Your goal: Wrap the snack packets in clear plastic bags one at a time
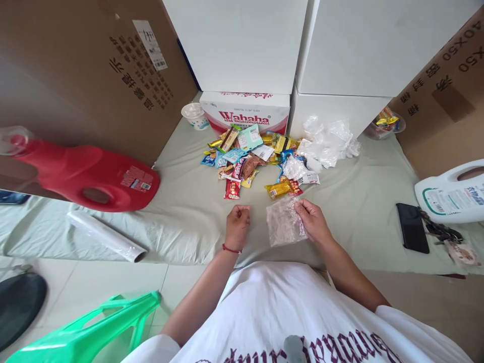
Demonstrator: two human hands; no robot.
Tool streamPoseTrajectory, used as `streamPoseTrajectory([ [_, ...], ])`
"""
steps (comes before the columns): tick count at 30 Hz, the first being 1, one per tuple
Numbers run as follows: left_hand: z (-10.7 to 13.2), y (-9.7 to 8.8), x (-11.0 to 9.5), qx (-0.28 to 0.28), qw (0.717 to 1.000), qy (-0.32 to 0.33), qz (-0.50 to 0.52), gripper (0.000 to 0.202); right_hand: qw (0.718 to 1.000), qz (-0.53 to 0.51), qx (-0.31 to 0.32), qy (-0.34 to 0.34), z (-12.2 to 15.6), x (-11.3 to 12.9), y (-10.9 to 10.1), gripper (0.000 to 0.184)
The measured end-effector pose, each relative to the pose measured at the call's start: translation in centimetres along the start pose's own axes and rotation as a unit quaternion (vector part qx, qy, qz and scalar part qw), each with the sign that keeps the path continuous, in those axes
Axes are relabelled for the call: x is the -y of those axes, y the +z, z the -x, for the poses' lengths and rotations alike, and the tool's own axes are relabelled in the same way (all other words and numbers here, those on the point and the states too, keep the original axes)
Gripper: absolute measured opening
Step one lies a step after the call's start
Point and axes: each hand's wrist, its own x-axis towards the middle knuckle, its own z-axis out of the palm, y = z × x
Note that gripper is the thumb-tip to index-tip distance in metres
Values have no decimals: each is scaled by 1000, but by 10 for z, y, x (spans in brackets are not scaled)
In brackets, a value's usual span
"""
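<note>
My right hand [313, 220] pinches the top edge of a small clear plastic bag [284, 223], which hangs down over the pale green sheet [189, 217]. My left hand [237, 224] is curled into a loose fist just left of the bag, with a red string at the wrist; nothing shows in it. Beyond both hands lies a pile of small snack packets [251, 159] in many colours. A heap of crumpled clear bags [327, 141] sits to the right of the pile.
A red detergent jug [83, 174] lies at left, with a clear plastic roll [108, 236] in front of it. A white jug [449, 194], black phone [412, 228] and keys [438, 231] lie at right. Cardboard and white boxes, a Wahaha carton [245, 115] and a cup [194, 116] stand behind. A green stool [91, 333] is near left.
</note>
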Motion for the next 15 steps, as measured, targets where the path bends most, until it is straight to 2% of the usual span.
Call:
streamPoseTrajectory([
  [1, 5, 2, 1, -5, 1000, -4, 3, 41, 1000, 14, -14, -15, 3, -2, 3, 44],
  [3, 18, 11, 1, 59, 997, -45, 8, 48, 999, 26, -14, -32, 9, -6, 10, 40],
  [6, 34, 30, -1, 173, 979, -103, 34, 55, 998, 17, 47, -29, 16, -6, 21, 38],
  [8, 38, 43, -1, 209, 969, -96, 86, 50, 995, 10, 96, -22, 19, -5, 28, 37],
  [11, 36, 54, 5, 219, 964, -71, 135, 42, 992, -17, 126, -6, 20, -5, 31, 39],
  [15, 29, 52, 13, 169, 977, -63, 116, 43, 993, -53, 103, 29, 20, -8, 25, 34],
])
